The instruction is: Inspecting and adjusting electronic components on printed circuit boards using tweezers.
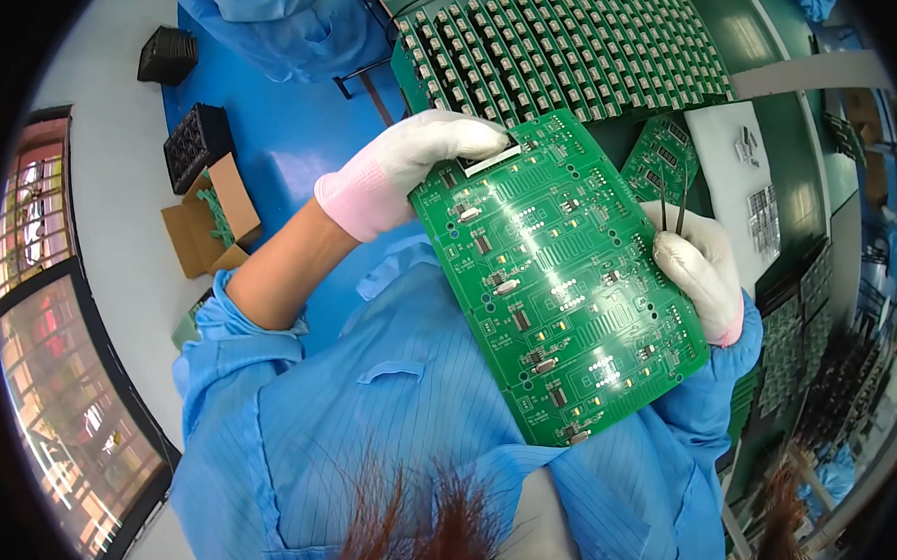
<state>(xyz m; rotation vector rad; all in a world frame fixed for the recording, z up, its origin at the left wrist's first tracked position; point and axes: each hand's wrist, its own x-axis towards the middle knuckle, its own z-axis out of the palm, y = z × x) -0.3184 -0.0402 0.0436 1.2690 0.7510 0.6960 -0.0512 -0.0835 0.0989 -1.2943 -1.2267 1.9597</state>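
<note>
A large green circuit board (568, 285) is held up at a tilt in front of my chest. My left hand (409, 158), in a white glove with a pink cuff, grips its upper left corner. Under that thumb lies a small dark part with a white edge (494, 160), flat against the board; its kind is partly hidden. My right hand (704, 266), gloved too, is closed around dark metal tweezers (681, 208), their tips pointing up and away from me. It is at the board's right edge, and some of its fingers are hidden.
Beyond the board, rows of upright green boards with pale connectors (569, 50) stand on the green bench. A smaller circuit board (661, 159) lies next to a white sheet (730, 142) carrying small parts. On the left are an open cardboard box (211, 220) and black crates (196, 147). Another person's blue sleeve (290, 23) is ahead.
</note>
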